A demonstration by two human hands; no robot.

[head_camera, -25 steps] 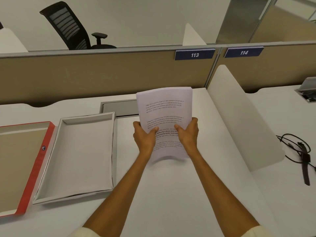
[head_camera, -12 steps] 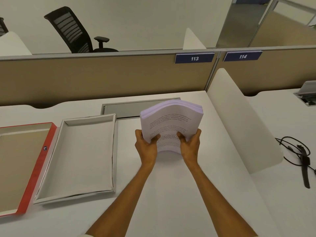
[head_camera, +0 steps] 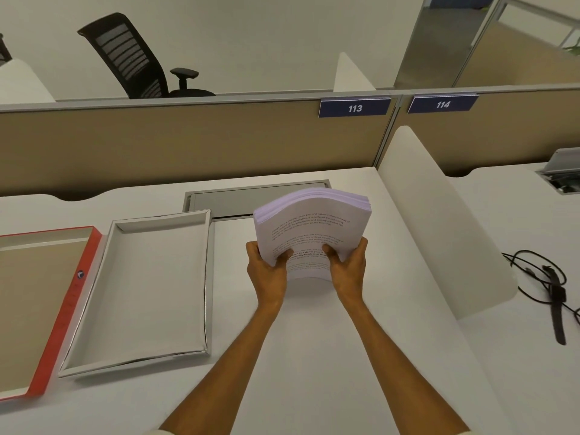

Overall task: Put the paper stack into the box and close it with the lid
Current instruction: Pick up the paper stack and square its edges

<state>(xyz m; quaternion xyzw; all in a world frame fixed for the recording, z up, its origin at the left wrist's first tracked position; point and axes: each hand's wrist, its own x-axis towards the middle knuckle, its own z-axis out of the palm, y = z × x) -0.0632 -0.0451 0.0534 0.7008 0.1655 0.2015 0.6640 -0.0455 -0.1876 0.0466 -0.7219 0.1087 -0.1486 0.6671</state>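
A thick stack of printed white paper (head_camera: 310, 224) is held above the desk, bowed and tilted so its far edge rises. My left hand (head_camera: 266, 271) grips its lower left side and my right hand (head_camera: 348, 268) its lower right side, thumbs on the top sheet. To the left of the hands lies an open, empty white box (head_camera: 141, 293) flat on the desk. Further left, at the frame edge, rests the red-rimmed lid (head_camera: 72, 309), upside down with its brown inside showing.
A grey cable hatch (head_camera: 232, 199) sits in the desk behind the box. A white curved divider (head_camera: 439, 221) bounds the desk on the right, with black cables and a strap (head_camera: 555, 293) beyond it. A beige partition (head_camera: 188, 142) stands at the back.
The stack has tipped from upright with its printed face toward me to a lower, bowed tilt showing its top edge. Both hands keep their grip and sit slightly lower.
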